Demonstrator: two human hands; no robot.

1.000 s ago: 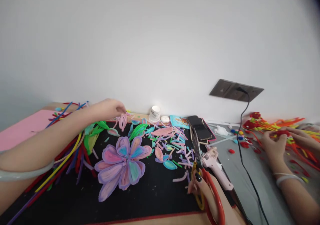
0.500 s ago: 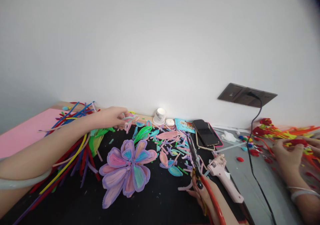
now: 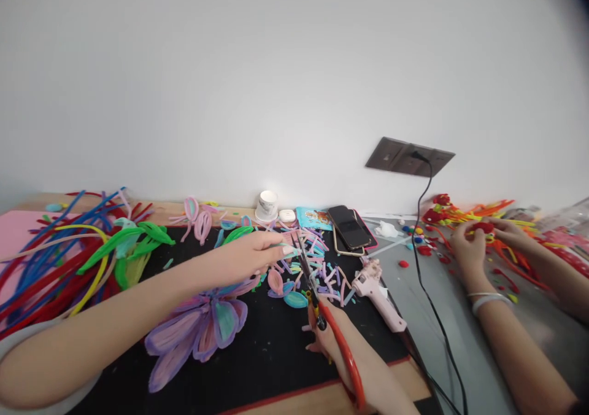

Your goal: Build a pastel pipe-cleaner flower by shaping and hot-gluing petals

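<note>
My left hand (image 3: 257, 250) reaches across the black mat (image 3: 257, 366) and pinches a short pale pipe-cleaner piece (image 3: 286, 247) at its fingertips. My right hand (image 3: 334, 344) grips red-handled scissors (image 3: 317, 301). Their blades point up and away, right beside that piece. Under my left forearm lies a large purple, pink and teal pipe-cleaner flower (image 3: 202, 326). Several cut pipe-cleaner bits and small petals (image 3: 317, 267) are scattered around the scissor tips.
Long coloured pipe cleaners (image 3: 50, 261) and green leaves (image 3: 133, 237) are heaped at left. A pink glue gun (image 3: 377, 286), two phones (image 3: 350, 228), a small cup (image 3: 265, 205) and a black cord (image 3: 427, 292) lie right of the mat. Another person's hands (image 3: 483, 243) work red pieces at right.
My left hand came back from the pink loops at the far edge to the middle of the mat, beside the scissors. The view has shifted left.
</note>
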